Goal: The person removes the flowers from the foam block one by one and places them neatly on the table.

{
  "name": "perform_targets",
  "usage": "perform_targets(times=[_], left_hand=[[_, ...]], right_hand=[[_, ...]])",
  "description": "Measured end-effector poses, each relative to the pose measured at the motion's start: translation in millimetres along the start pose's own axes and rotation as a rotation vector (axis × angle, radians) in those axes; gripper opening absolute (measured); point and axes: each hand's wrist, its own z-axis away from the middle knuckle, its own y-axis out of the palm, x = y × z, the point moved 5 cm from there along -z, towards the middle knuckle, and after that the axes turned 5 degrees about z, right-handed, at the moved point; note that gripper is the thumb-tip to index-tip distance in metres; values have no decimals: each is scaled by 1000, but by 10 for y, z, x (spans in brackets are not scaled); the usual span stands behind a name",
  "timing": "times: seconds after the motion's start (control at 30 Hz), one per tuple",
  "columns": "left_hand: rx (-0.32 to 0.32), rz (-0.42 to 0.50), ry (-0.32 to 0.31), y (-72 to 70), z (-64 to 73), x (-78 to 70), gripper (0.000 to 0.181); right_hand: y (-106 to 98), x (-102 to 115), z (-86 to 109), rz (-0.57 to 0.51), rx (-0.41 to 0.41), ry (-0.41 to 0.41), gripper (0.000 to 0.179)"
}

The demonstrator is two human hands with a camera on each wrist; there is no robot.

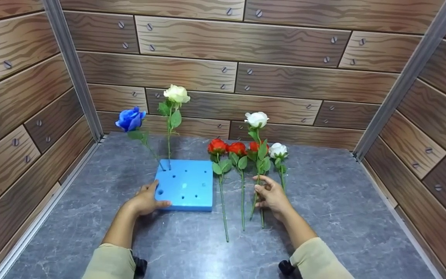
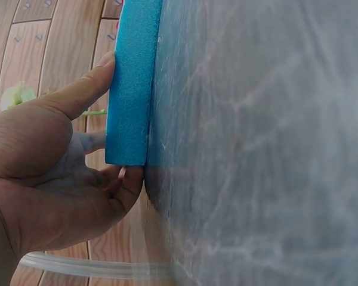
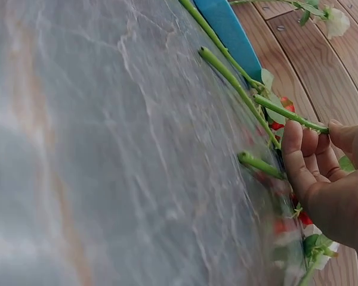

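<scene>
A blue foam block [image 1: 184,186] with several holes in its top lies flat on the table. My left hand [image 1: 143,200] grips its left edge, the thumb at the near corner and the fingers along the side. A blue rose [image 1: 131,119] and a cream rose [image 1: 177,94] stand in holes at the block's back left, the blue one leaning left. Between thumb and fingers, my right hand [image 1: 273,195] pinches the stem of a white rose [image 1: 257,120]. In the right wrist view, the cut end of this green stem [image 3: 289,112] sticks out past the fingers, raised off the table.
Right of the block lie a red rose [image 1: 218,146], a second red rose [image 1: 237,148] and a third, partly hidden behind the held rose. Another white rose [image 1: 278,150] lies farthest right. Wood-patterned walls [image 1: 192,42] enclose the grey marbled table [image 1: 331,201].
</scene>
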Motion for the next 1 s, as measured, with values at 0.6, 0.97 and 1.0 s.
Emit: perform_targets(times=[0.6,0.97,1.0], left_hand=[[6,13,-3,2,15,5,108],[3,-11,15,-5,14,2,107],[3,-15,17,-7,17,0,107]], right_hand=[[-367,33,97,10,-11,10,40],[-601,-43,157,16,14,33,42],[-633,-54,168,12,12,35,43]])
